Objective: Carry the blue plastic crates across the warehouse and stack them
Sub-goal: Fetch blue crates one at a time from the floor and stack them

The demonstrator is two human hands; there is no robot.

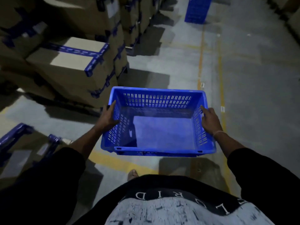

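A: Dim overall, isn't it? The cardboard boxes [71, 62] show one lit patch and throw hard shadows across the floor [251, 95].

B: Yes. Motion blur smears the left edge, and the wide lens bends the corners.

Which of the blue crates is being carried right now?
The empty blue crate gripped by both hands, left hand, right hand. The other blue crates stand stacked on the floor far ahead.

On the black band of the person's shirt [178, 197] we read pale capital letters, upside down from our view: "R I D", with an "L" farther right. The labels on the cardboard boxes [76, 62] and the small floor tags [202, 85] are too blurred to read.
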